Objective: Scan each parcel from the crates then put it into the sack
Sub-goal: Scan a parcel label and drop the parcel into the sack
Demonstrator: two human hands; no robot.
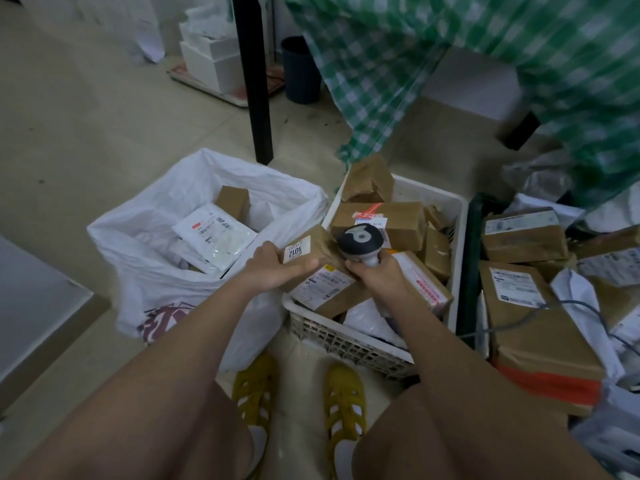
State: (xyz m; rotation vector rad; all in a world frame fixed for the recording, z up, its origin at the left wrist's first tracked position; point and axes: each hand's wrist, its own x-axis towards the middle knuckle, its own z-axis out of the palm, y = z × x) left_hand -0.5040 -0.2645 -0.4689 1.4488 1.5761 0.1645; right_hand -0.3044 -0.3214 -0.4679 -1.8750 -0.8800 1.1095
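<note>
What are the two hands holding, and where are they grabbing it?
The left hand holds a small brown parcel by its near labelled end. The right hand grips the barcode scanner by its handle, under the dark head.

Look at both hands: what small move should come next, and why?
Probably carry the brown parcel leftward and drop it into the open white sack: the left hand grips it at the scanner held by the right hand, seemingly mid-scan.

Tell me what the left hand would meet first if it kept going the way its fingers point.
Probably the scanner in the right hand: the left hand, holding a small brown parcel, points right toward it. Depth is unclear.
</note>
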